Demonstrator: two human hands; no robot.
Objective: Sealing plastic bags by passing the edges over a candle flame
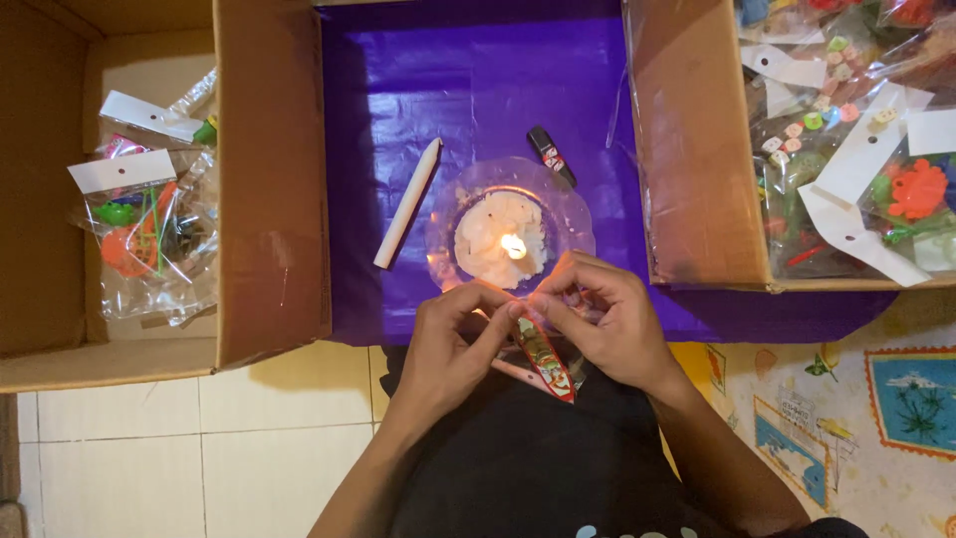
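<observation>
My left hand [453,344] and my right hand [607,319] meet just below a lit candle stub [501,239] on a clear glass plate [573,214]. Both hands pinch the top of a small clear plastic packet [545,359] with a red printed card, which hangs down between them over my dark lap. The flame burns a little above my fingertips. A long white candle [406,204] lies to the left of the plate on the purple sheet [468,90]. A small black lighter [551,154] lies behind the plate.
An open cardboard box [269,179] on the left holds a few bagged toys. Another cardboard box [687,149] on the right is full of several bagged toys. White floor tiles lie at the lower left, a patterned mat at the lower right.
</observation>
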